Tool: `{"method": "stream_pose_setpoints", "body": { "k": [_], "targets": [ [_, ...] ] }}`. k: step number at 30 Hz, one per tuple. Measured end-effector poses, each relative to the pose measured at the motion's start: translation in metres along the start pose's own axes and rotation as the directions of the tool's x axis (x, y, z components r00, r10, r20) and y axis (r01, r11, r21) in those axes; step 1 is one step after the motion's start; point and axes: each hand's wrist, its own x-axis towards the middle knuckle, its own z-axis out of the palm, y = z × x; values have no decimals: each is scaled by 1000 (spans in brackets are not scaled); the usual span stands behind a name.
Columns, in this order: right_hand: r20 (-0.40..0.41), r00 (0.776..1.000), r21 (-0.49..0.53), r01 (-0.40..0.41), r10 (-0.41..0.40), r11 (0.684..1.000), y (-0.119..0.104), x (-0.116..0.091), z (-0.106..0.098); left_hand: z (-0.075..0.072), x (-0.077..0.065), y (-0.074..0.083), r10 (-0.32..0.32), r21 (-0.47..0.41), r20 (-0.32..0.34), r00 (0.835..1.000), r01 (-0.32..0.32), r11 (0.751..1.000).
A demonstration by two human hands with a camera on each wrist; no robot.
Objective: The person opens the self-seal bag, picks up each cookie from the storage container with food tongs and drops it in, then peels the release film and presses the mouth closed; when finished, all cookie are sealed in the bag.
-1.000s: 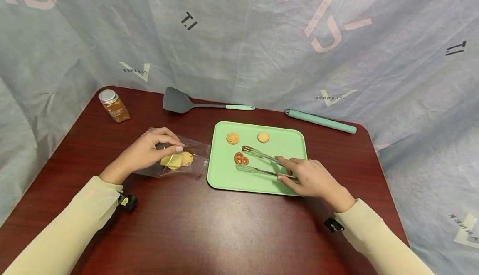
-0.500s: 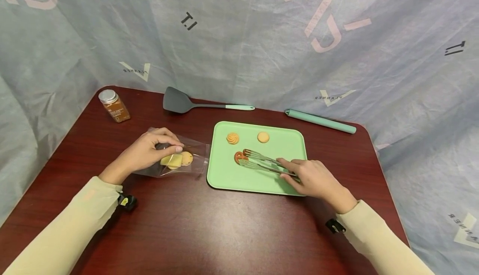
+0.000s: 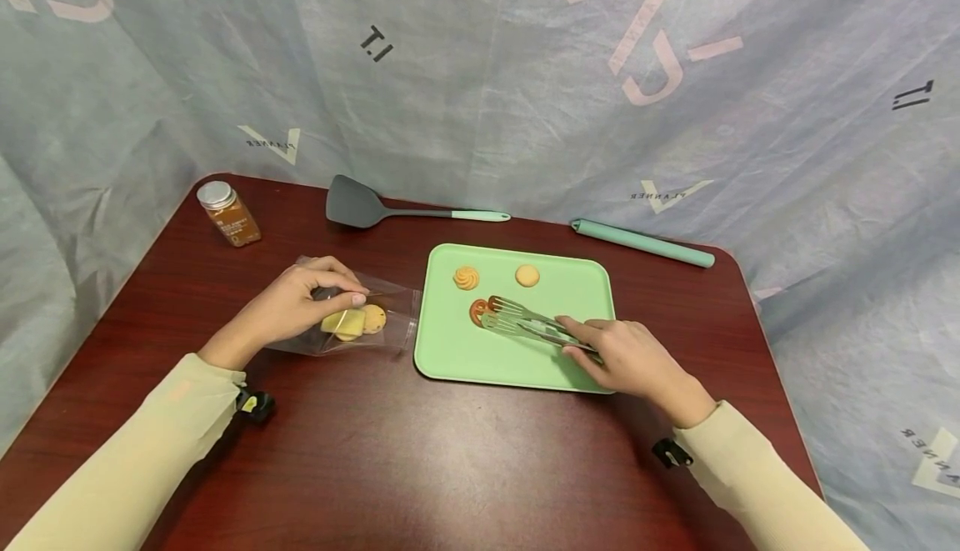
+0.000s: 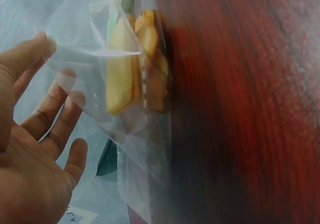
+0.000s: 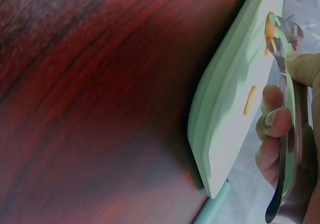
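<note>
My left hand (image 3: 311, 301) pinches the upper film of a clear zip bag (image 3: 397, 308) lying left of the tray. Inside the bag are a yellow rectangular piece (image 4: 121, 66) and round cookies (image 3: 372, 318). My right hand (image 3: 626, 359) grips metal tongs (image 3: 536, 326) over the green tray (image 3: 457, 363). The slotted tips of the tongs lie at a brown pretzel-shaped cookie (image 3: 477, 312) and partly cover it; whether they clamp it I cannot tell. Farther back on the tray lie a swirl cookie (image 3: 466, 277) and a round plain cookie (image 3: 527, 275).
A jar with a silver lid (image 3: 229, 214) stands at the back left. Along the rear edge lie a grey spatula (image 3: 356, 202) with a mint handle and a teal rod (image 3: 643, 242). Grey cloth (image 3: 450, 101) hangs behind the dark red table (image 3: 420, 468).
The tong tips have drawn closer together and moved onto the pretzel-shaped cookie, which was fully visible between them before. The left hand and bag have stayed in place.
</note>
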Motion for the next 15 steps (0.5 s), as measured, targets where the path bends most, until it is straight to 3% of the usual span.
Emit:
{"method": "stream_pose_setpoints", "body": {
  "k": [15],
  "targets": [
    [-4, 1000, -38, -27, 27, 999, -16, 10, -1, 2, 1, -4, -23, 1, 16, 1000, 23, 1000]
  ]
}}
